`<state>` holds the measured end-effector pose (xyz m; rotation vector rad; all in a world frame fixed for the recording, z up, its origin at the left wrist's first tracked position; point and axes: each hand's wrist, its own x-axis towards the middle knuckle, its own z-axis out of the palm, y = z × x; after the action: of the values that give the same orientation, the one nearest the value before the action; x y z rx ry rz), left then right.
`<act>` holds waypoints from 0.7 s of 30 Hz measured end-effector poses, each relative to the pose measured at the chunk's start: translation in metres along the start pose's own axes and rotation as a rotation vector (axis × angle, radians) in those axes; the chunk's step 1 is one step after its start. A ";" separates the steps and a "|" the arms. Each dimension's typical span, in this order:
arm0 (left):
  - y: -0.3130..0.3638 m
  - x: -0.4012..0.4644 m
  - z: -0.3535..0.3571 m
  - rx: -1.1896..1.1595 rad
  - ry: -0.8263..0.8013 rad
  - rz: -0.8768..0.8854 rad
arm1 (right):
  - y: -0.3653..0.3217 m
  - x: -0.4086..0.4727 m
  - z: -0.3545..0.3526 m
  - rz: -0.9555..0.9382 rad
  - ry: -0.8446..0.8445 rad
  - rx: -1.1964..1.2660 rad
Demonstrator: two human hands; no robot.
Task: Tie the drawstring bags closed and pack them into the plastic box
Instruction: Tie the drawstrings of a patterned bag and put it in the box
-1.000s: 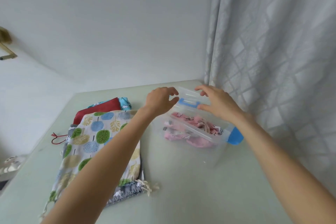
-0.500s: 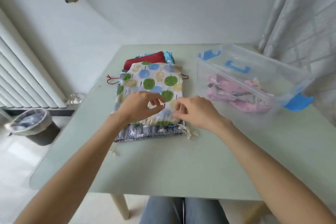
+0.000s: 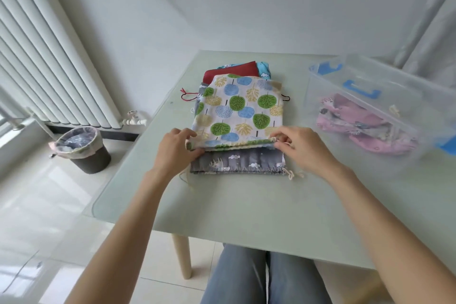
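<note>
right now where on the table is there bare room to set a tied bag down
Bare table runs along the near edge, below the grey bag and both hands. A narrower strip lies between the bag stack and the plastic box. Crowded: the stack itself and the box's corner.

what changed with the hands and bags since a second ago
Both hands left the plastic box and came to the stack. The left hand and right hand now pinch the near hem of the tree-print bag, lifting it off the grey bag. The pink bag stayed in the box.
</note>
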<state>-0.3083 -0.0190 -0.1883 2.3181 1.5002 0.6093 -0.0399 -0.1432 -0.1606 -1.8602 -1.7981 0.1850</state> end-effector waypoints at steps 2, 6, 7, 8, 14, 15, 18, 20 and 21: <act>-0.004 -0.001 -0.004 -0.061 -0.018 -0.006 | 0.004 0.000 -0.003 0.010 0.126 0.095; -0.014 -0.004 -0.014 -0.199 -0.040 0.014 | 0.016 -0.002 -0.010 -0.016 0.258 0.137; -0.017 -0.004 -0.016 -0.204 -0.022 0.026 | 0.019 -0.003 -0.011 -0.022 0.267 0.127; -0.019 -0.003 -0.018 -0.195 0.008 0.039 | 0.023 -0.004 -0.012 -0.024 0.270 0.114; -0.014 -0.002 -0.025 -0.262 0.238 0.023 | 0.041 -0.009 -0.009 0.112 0.280 0.053; -0.009 -0.001 -0.024 -0.334 0.220 0.005 | 0.038 -0.008 -0.009 0.125 0.288 0.094; 0.017 0.003 -0.020 -0.614 0.140 0.017 | 0.016 -0.003 -0.012 0.103 0.294 0.433; 0.039 0.004 -0.019 -0.807 0.127 0.053 | -0.002 0.004 -0.014 0.082 0.258 0.699; 0.049 0.004 -0.018 -0.884 0.135 0.064 | -0.009 0.007 -0.013 0.068 0.239 0.823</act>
<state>-0.2777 -0.0343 -0.1492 1.6479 0.9070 1.1722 -0.0414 -0.1400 -0.1437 -1.2757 -1.2196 0.5984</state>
